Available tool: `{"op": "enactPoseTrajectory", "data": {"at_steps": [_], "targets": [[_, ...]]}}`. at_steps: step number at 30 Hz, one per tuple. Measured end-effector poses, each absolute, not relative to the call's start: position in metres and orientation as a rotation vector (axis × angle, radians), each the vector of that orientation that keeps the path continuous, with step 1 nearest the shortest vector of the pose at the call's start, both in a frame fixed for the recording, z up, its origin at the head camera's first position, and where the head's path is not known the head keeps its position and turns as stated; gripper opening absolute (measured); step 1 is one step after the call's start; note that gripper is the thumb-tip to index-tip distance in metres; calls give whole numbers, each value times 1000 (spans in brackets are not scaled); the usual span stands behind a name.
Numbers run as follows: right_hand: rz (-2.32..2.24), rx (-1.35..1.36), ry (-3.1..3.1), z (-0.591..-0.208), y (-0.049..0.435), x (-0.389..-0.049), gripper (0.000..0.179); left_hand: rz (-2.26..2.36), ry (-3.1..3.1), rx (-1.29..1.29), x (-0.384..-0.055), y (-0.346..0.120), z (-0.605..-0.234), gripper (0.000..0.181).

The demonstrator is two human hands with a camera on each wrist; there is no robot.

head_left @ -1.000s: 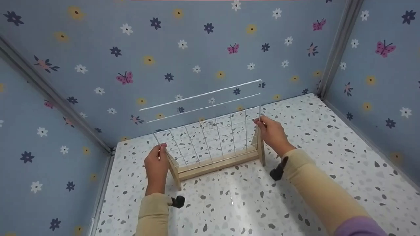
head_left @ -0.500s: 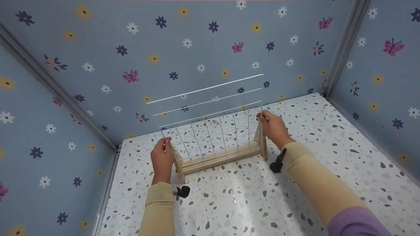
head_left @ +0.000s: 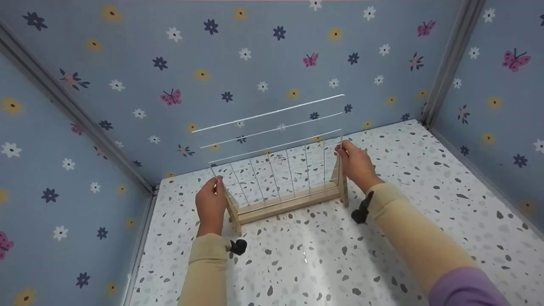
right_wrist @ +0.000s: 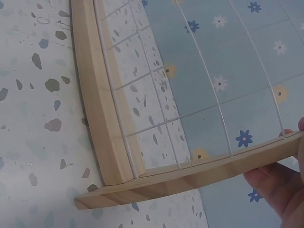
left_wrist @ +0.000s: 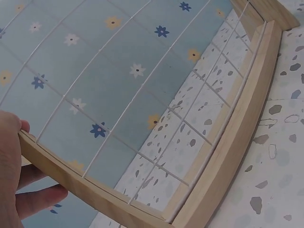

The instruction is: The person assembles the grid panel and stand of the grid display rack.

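Observation:
A white wire grid panel (head_left: 267, 113) stands tilted within a pale wooden stand, whose front crossbar (head_left: 289, 207) lies low on the tabletop. My left hand (head_left: 211, 208) grips the upper end of the left wooden side piece (left_wrist: 90, 190), thumb tip by the grid's edge and fingers beneath the wood. On the other side, my right hand (head_left: 359, 165) pinches the top of the right side piece (right_wrist: 190, 178) in the same way. Lower grid wires run along the crossbar inside the frame. In both wrist views, part of each hand is cut off.
A white speckled tabletop (head_left: 323, 255) carries the stand. Blue walls with flowers and butterflies (head_left: 255, 42) close in the back, left and right. Grey metal posts (head_left: 450, 59) mark the corners. Black wrist mounts (head_left: 239, 247) sit at the sleeves.
The view has shifted slightly, so the stand and hands appear a little higher and farther right. Both hands keep their hold at the side pieces; the grid stays tilted in the stand.

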State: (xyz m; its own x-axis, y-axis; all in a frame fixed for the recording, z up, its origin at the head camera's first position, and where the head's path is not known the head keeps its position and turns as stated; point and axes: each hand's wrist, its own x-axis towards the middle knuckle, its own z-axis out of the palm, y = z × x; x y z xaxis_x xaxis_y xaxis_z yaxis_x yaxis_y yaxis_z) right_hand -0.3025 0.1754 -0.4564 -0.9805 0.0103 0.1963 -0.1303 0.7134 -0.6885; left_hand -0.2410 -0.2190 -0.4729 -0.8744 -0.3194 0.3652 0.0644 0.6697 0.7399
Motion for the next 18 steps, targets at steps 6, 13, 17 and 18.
{"op": "enactPoseTrajectory", "data": {"at_steps": [6, 13, 17, 18], "targets": [[1122, 81, -2752, -454, 173, -303, 20, -1143, -2435, 246, -242, -219, -471, 34], [1148, 57, -2769, -455, 174, -302, 21, -1188, -2456, 282, -242, -218, -469, 35], [1137, 54, -2776, -454, 173, -303, 21, -1181, -2482, 305, -242, -217, -467, 34], [1137, 49, -2780, -454, 173, -303, 21, -1175, -2486, 298, -241, -217, -466, 34]]}}
